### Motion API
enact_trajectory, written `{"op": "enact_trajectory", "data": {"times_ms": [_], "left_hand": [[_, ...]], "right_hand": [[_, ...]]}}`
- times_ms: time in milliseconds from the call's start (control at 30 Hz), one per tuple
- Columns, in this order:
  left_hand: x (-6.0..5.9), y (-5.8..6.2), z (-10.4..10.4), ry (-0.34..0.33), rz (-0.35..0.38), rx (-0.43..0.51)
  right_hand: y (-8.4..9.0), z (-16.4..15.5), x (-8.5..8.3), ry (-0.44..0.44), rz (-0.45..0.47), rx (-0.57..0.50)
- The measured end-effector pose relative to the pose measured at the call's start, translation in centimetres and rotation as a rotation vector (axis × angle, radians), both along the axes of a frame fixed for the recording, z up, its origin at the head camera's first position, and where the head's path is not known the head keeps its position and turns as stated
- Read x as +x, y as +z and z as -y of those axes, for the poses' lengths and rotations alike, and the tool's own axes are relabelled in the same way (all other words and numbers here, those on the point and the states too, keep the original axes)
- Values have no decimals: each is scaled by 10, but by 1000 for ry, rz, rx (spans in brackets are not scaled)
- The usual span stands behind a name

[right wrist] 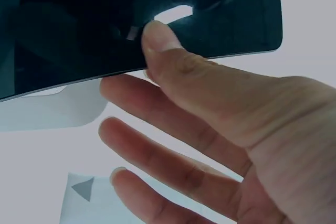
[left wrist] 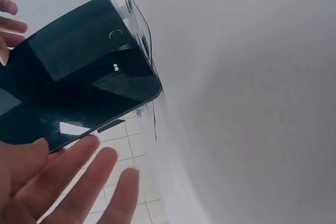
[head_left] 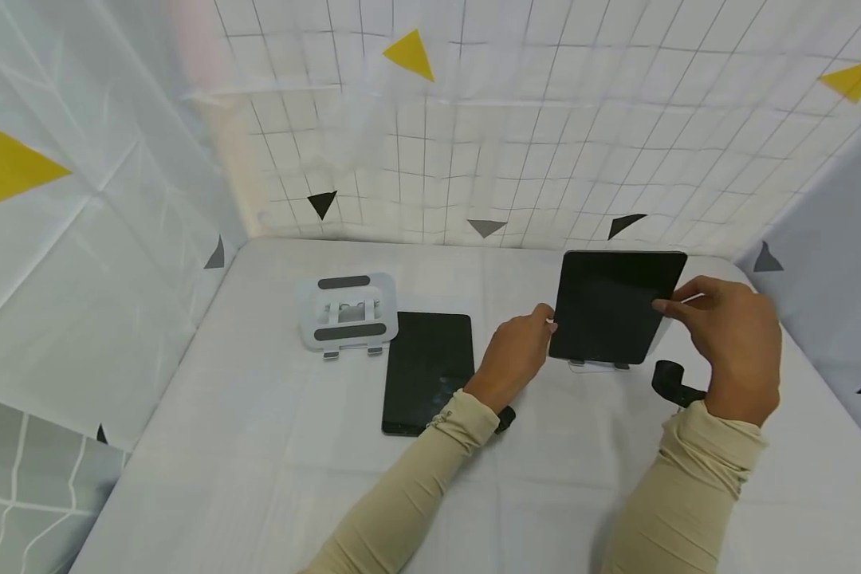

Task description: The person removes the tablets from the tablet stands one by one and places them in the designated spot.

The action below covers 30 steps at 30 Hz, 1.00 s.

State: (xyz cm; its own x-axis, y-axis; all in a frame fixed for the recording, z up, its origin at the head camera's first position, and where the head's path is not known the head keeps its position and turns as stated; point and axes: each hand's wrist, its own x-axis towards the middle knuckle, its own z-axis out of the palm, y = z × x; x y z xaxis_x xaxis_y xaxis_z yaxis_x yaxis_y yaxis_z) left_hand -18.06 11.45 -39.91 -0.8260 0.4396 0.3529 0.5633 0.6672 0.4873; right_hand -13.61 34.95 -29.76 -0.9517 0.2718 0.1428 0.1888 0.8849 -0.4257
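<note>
A black tablet (head_left: 613, 307) leans back at the right of the table, its lower edge at the small lip tabs of a stand (head_left: 621, 367) mostly hidden behind it. My left hand (head_left: 511, 355) pinches its left edge. In the left wrist view the thumb (left wrist: 37, 148) is at that edge and the other fingers spread behind. At the opposite edge my right hand (head_left: 737, 343) grips the tablet, thumb on the screen. In the right wrist view the index finger (right wrist: 152, 98) goes behind the tablet, the other fingers held apart from it. A round home button (left wrist: 115, 34) shows near one short edge.
Left of my left hand a second black tablet (head_left: 428, 371) lies flat, screen up. A folded grey-white stand (head_left: 347, 312) with dark pads overlaps its upper left corner. White sheeting with a grid (head_left: 502, 143) hangs behind the white-covered table (head_left: 258, 486).
</note>
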Motion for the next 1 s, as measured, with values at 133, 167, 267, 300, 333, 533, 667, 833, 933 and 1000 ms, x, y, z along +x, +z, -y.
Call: {"op": "enact_trajectory", "data": {"times_ms": [133, 167, 267, 300, 333, 533, 667, 833, 933, 1000], "left_hand": [[-3, 0, 3, -22, 14, 48], [-3, 0, 4, -22, 14, 53], [-5, 0, 8, -20, 14, 65], [-6, 0, 9, -18, 9, 66], [-6, 1, 11, -17, 3, 65], [-6, 3, 17, -19, -1, 53], [-6, 8, 19, -20, 18, 78], [-7, 17, 25, -34, 21, 135], [-8, 22, 30, -41, 25, 163], [-9, 25, 34, -33, 39, 174]], "right_hand": [[4, -1, 2, 54, -12, 17], [5, -1, 2, 71, -14, 12], [5, -3, 1, 117, -25, -2], [4, -3, 1, 130, -31, -6], [3, -3, 0, 144, -34, -7], [1, -3, -3, 213, -72, 18], [1, 0, -4, 220, -107, 28], [2, 7, -6, 235, -159, 39], [4, 13, -7, 247, -187, 32], [5, 16, -7, 259, -203, 18]]}}
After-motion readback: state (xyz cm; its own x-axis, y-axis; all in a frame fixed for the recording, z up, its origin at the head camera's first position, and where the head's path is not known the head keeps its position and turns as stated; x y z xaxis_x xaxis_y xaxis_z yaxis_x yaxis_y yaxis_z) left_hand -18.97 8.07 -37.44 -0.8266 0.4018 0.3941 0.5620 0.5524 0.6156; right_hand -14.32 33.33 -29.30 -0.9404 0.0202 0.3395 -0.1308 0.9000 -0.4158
